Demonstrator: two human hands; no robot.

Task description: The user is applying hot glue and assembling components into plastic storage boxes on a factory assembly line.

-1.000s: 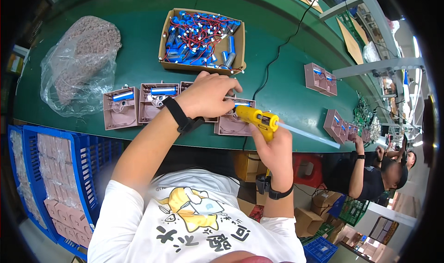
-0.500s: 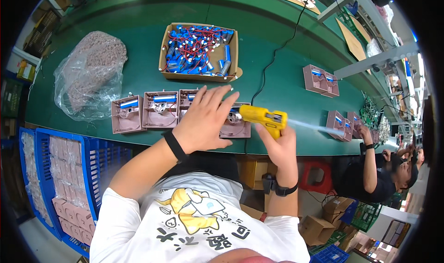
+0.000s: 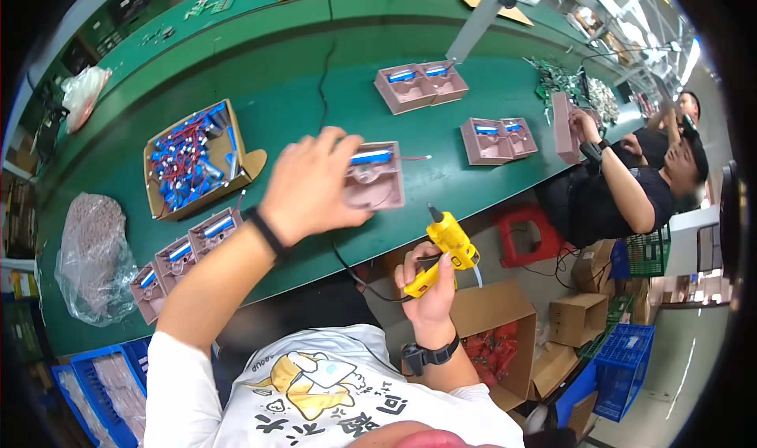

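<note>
Left hand: the person's left hand (image 3: pixel 309 182) is curled around the left side of a pink case (image 3: pixel 380 188), fingers at its upper edge and thumb at its lower one; half a second ago it lay spread over the row.
Pink case: now away from the row, at the left hand's fingertips and up-left of the right hand; whether it touches the table cannot be told.
Blue cell: the blue cell (image 3: pixel 371 157) sits along the case's far side, a red lead (image 3: pixel 415 158) sticking out to the right.
Right hand: the right hand (image 3: pixel 430 292) is closed around the handle of a yellow glue gun (image 3: pixel 453 241).
Glue gun: earlier its nozzle was at the cases by the left hand; now it is drawn back to the table's near edge, nozzle up, apart from the case.
Row: three cases (image 3: pixel 175 265) remain left of the left hand, near that forearm.
Carton: the carton of cells (image 3: pixel 252 164) now appears farther left of the left hand, as the view has swung right.
Co-worker: beyond the right hand, a co-worker's hand (image 3: pixel 585 123) now holds another case (image 3: pixel 563 129) tilted up.
</note>
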